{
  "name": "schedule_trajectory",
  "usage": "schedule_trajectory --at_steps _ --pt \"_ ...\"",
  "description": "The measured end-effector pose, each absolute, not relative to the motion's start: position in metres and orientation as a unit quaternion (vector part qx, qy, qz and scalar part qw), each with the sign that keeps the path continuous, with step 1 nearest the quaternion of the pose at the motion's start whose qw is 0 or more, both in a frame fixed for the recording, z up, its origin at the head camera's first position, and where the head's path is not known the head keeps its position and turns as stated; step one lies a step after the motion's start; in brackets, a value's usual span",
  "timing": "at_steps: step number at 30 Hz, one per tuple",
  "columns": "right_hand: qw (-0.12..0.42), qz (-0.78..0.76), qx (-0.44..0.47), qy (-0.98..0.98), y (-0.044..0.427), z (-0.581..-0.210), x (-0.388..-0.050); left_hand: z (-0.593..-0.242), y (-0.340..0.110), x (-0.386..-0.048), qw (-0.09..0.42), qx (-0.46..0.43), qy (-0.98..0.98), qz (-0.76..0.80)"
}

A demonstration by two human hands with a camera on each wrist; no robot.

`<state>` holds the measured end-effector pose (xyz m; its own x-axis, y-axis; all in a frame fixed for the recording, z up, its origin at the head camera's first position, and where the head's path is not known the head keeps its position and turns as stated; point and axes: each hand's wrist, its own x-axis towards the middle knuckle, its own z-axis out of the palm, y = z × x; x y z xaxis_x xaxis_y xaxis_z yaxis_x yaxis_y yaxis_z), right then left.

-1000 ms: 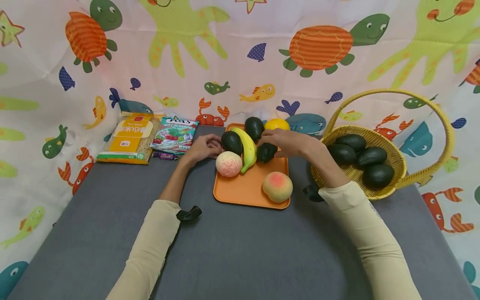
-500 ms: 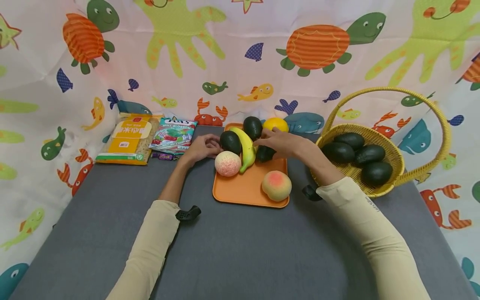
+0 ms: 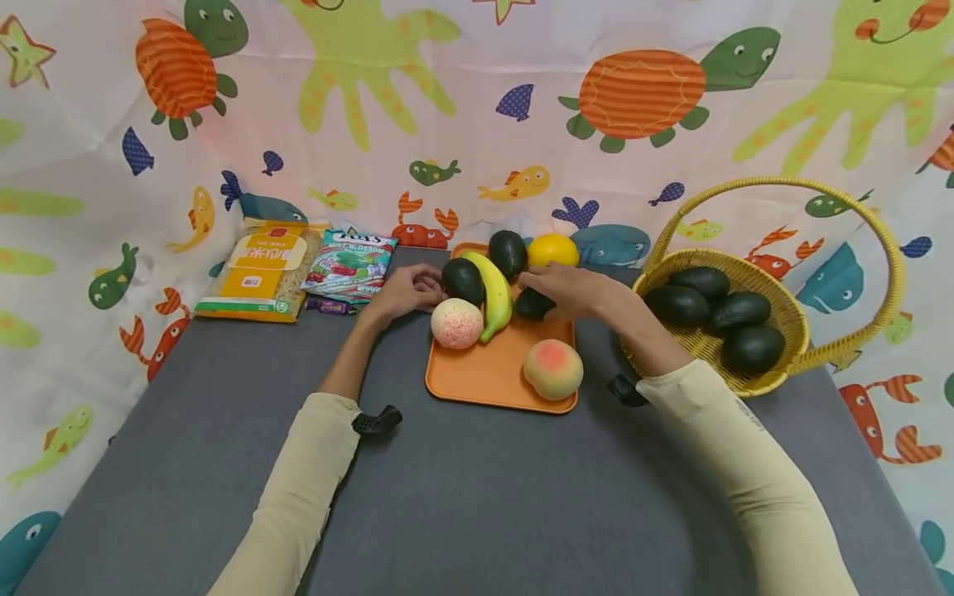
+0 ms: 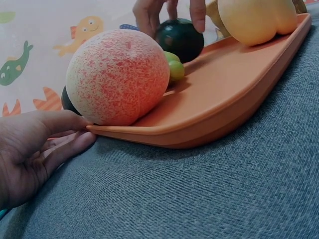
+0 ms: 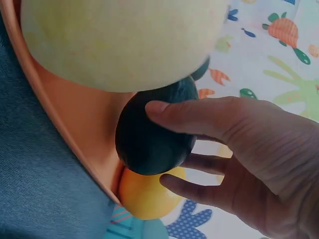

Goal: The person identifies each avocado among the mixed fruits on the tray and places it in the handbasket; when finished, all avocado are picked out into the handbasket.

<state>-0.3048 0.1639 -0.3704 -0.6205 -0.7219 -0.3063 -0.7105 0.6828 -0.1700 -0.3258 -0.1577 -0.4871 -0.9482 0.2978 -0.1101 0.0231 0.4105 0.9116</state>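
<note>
Avocado (image 5: pixel 157 132) right of banana (image 3: pixel 495 298), at tray's (image 3: pixel 477 382) right side, is clamped in right hand's (image 3: pixel 572 290) fingers, tray edge pinched by left hand (image 3: pixel 406 294); lemon (image 3: pixel 553 250) and banana should be left unbumped.

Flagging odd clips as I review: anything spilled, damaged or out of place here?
Nothing stands out: no spill or damage shows, the yellow basket stands upright, the left hand pinches the orange tray, and the right hand holds a dark fruit.
</note>
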Motion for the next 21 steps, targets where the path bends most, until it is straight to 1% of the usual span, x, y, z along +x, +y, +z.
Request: schedule_trajectory --at_steps 9,21 --pt "0.137 -0.053 -0.387 0.910 0.169 -0.348 -0.293 -0.489 -0.159 -0.324 0.125 0.094 0.836 0.526" --pt "0.103 -0.070 -0.363 0.923 0.196 -0.315 -0.269 -0.489 -0.159 -0.325 0.120 0.096 0.837 0.526"
